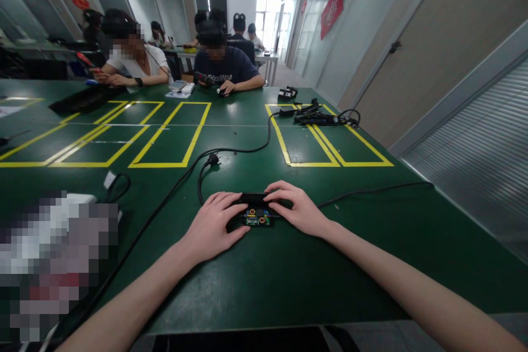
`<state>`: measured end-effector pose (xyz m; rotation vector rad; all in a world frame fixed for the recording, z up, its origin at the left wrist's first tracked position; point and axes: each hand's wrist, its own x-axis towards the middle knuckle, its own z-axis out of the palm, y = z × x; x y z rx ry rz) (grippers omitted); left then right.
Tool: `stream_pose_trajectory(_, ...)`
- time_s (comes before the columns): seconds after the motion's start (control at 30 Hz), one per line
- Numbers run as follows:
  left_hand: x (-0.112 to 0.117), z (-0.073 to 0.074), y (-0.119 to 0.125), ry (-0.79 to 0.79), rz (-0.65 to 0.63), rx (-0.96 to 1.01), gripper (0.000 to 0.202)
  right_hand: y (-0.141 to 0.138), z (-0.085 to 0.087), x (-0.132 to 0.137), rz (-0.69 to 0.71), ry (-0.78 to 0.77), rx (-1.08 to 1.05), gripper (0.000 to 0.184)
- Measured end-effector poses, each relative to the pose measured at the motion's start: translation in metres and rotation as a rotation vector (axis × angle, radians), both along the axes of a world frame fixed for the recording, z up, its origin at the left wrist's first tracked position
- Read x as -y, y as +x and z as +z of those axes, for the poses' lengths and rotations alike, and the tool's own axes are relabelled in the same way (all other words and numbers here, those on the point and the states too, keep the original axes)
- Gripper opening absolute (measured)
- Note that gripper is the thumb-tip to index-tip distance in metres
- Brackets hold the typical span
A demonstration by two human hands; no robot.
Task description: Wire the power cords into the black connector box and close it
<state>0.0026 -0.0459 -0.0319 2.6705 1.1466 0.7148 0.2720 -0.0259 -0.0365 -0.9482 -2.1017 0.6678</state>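
Note:
On the green table in front of me lies an opened black power adapter (258, 217), its long half-shell (253, 198) on the far side. Inside it shows a green circuit board with copper coils. My left hand (214, 224) grips the left end, thumb on the near side and fingers on the far side. At the right end, my right hand (296, 209) has its thumb and fingers bent onto the shell. Both hands cover the ends of the adapter, so how firmly they hold it is partly hidden. A black cord runs off rightward from beneath my right hand.
A plug (213, 159) on a black cord lies beyond my left hand. Yellow tape rectangles mark the table (247, 286). Several black adapters and cables (315, 114) are piled at the far right. Two people (138, 60) sit working opposite. A blurred package (61, 264) lies left.

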Motion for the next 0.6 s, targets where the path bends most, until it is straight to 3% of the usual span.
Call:
stream_pose_trajectory(0.23, -0.0008, -0.0009, 0.0009, 0.004, 0.027, -0.010, 0.042, -0.0064, -0.0027, 0.0013, -0.093, -0.335, -0.256, 0.019)
stream_pose_trajectory(0.4, -0.0014, 0.0002, 0.0024, 0.021, 0.032, -0.024, 0.043, -0.0063, -0.0072, -0.0033, -0.088, -0.450, -0.355, 0.031)
stream_pose_trajectory(0.6, -0.0018, -0.0009, 0.0025, 0.080, 0.027, 0.029, 0.053, -0.0042, -0.0070, -0.0066, -0.106, -0.525, -0.401, 0.030)
